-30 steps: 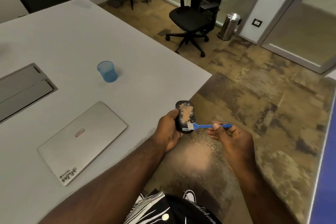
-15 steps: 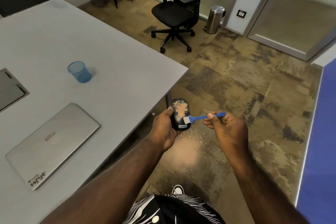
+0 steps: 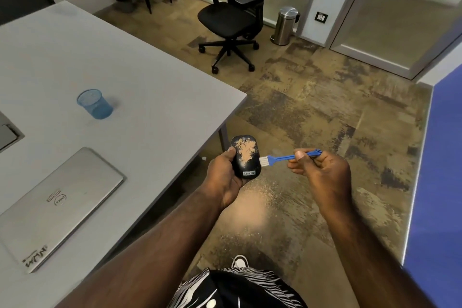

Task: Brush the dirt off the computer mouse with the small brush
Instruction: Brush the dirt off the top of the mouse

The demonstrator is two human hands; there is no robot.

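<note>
Tan dirt is being carried on the black mouse, which is being gripped by the left hand beyond the table edge, above the floor. The blue brush is being pinched by the right hand, bristles at the mouse's right edge. Dirt is likely being scattered floorward; a hard stroke could be loosening the grip.

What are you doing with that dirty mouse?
A person is cleaning a black computer mouse held up off the table. The left hand grips it, and the right hand pinches a small blue brush whose white bristles sit at the mouse's right edge. A tan patch of dirt covers the mouse's top, and tan dust lies on the floor below.
</note>
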